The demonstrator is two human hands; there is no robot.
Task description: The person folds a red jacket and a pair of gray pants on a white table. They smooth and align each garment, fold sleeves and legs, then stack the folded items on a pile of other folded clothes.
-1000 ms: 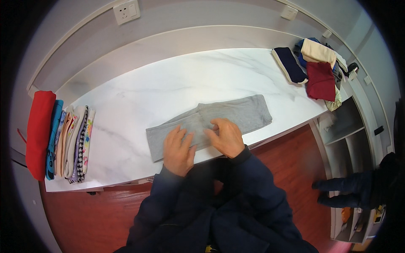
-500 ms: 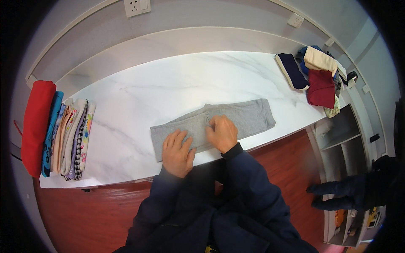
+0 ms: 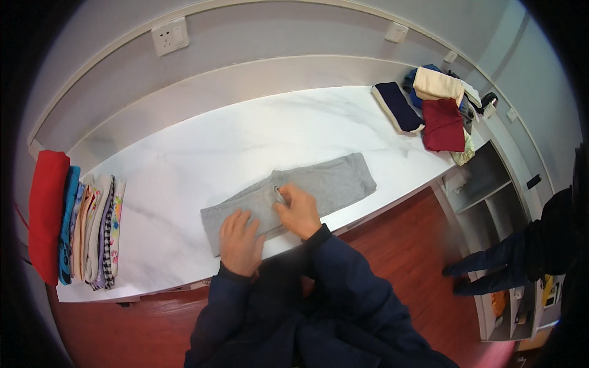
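Note:
A grey garment that looks like trousers or leggings [image 3: 334,181] lies folded into a long strip near the table's front edge, slanting up to the right. My left hand [image 3: 241,242] rests on its left part, fingers spread and slightly blurred. Near the middle of the strip, my right hand [image 3: 299,211] has thumb and forefinger closed on a small raised bit of the grey cloth. The ends of the strip lie flat on the table, touched by neither hand.
The white marbled table [image 3: 165,221] carries upright folded clothes [image 3: 98,227] and a red bundle [image 3: 46,214] at left. At far right lie piled clothes, including a maroon one [image 3: 443,126] and a navy one [image 3: 397,105]. Shelves [image 3: 481,184] and another person [image 3: 521,251] are beyond.
The whole view has shifted, so table and clothes sit lower and further left. My right fingers now pinch up a bit of cloth more plainly; the left hand stays on the left part.

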